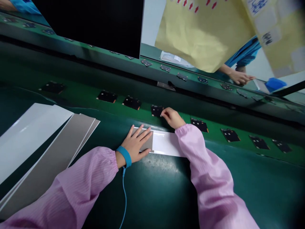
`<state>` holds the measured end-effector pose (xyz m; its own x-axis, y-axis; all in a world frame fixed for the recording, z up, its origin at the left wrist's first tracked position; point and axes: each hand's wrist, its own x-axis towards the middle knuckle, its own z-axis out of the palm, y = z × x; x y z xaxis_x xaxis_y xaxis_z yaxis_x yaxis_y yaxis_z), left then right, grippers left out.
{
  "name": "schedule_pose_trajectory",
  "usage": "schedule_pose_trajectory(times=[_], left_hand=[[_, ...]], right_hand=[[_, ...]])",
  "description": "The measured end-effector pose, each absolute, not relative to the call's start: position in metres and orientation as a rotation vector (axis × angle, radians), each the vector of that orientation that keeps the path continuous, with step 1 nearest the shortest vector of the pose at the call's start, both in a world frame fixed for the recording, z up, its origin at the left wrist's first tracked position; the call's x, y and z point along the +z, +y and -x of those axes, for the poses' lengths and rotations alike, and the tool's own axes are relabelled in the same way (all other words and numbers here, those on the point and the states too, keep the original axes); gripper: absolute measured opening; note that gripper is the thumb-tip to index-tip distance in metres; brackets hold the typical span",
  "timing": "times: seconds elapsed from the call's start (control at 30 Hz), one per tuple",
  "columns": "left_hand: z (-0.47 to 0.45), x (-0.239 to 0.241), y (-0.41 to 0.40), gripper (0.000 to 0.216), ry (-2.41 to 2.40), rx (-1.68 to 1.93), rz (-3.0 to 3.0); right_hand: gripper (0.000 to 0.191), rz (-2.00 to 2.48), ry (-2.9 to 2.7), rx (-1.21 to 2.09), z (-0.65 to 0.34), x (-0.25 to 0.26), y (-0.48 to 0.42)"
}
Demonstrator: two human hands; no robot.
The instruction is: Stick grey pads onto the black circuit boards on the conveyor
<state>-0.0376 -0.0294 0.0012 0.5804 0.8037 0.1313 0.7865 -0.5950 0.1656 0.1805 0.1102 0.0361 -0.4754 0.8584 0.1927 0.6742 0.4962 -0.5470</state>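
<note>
My left hand [137, 143] lies flat with fingers spread on the left end of a white strip [165, 143] that rests on the dark green mat. A blue wrist strap [124, 156] with a thin blue cord circles that wrist. My right hand [172, 117] reaches forward to the green belt, fingertips pinched at the edge of a small black circuit board [156, 110]. Both arms wear pink sleeves.
More black boards [199, 124] lie in a row along the green belt [83, 92]. Grey and white sheets [47, 143] are stacked at the left. A large black panel [95, 22] stands behind. Across the belt, another person's hand [240, 77] sits below a yellow bag [202, 31].
</note>
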Motion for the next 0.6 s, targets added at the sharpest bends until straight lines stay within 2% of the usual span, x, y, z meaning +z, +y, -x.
schedule_pose_trajectory(times=[0.17,0.43,0.6], left_hand=[[0.038,0.002,-0.029,0.065,1.363,0.291,-2.718],[0.038,0.002,-0.028,0.065,1.368,0.282,-2.720],[0.038,0.001,-0.028,0.065,1.369,0.283,-2.727]], right_hand=[[0.010,1.441,-2.347,0.527,-0.187,0.022,0.166],[0.010,1.603,-2.372,0.572,-0.195,0.019,0.169],[0.008,1.664,-2.294,0.479,-0.201,0.017,0.164]])
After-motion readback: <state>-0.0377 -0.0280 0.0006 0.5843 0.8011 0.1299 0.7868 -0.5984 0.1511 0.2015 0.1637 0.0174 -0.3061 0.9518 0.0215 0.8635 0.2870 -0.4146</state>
